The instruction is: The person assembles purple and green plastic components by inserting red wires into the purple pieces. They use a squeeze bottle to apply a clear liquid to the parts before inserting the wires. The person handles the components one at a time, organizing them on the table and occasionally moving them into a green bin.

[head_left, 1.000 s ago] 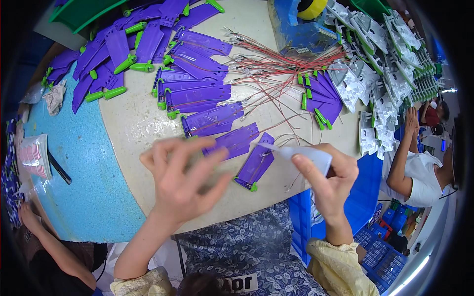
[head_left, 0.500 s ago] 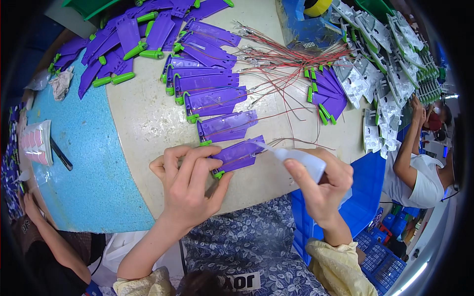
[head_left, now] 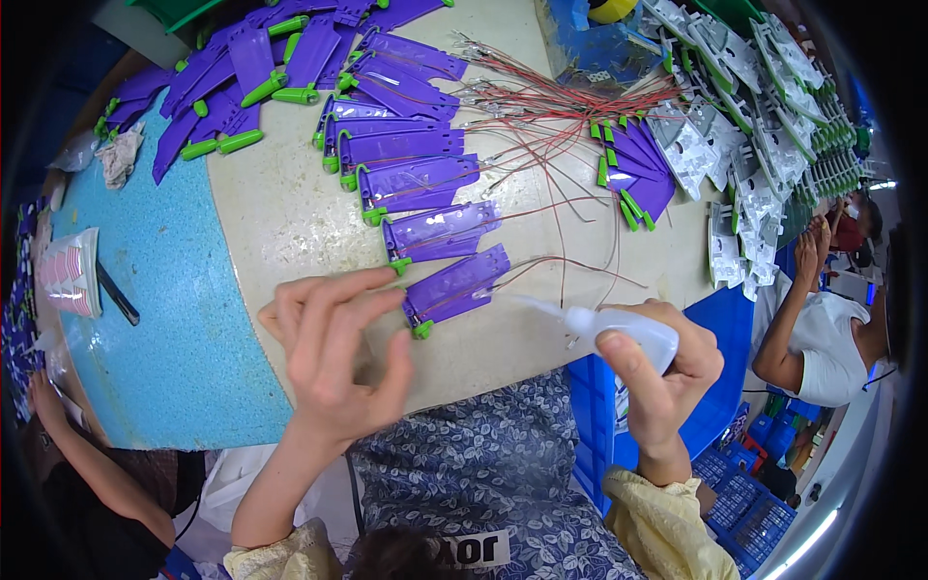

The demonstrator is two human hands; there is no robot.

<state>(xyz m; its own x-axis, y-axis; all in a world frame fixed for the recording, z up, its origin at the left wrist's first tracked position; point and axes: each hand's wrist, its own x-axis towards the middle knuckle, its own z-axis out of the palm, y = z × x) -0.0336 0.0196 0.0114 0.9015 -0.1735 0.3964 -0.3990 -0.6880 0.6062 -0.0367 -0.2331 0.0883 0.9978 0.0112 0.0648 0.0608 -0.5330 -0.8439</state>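
Right hand [head_left: 667, 375] grasps a translucent squeeze bottle [head_left: 633, 333] just right of the nearest purple panel [head_left: 456, 284] on the tabletop [head_left: 275, 217]; left hand [head_left: 336, 360], fingers loosely parted and empty, hangs left of that panel, with red wires [head_left: 619, 109] bunched beyond it.

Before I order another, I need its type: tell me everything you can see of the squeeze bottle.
The squeeze bottle is whitish and translucent, apparently soft plastic, with a long, thin, tapering nozzle. The right hand grips its body, thumb against its side, over the pale tabletop. The nozzle points left and slightly away from the person, its tip seemingly just short of the nearest purple panel. Its contents cannot be told.
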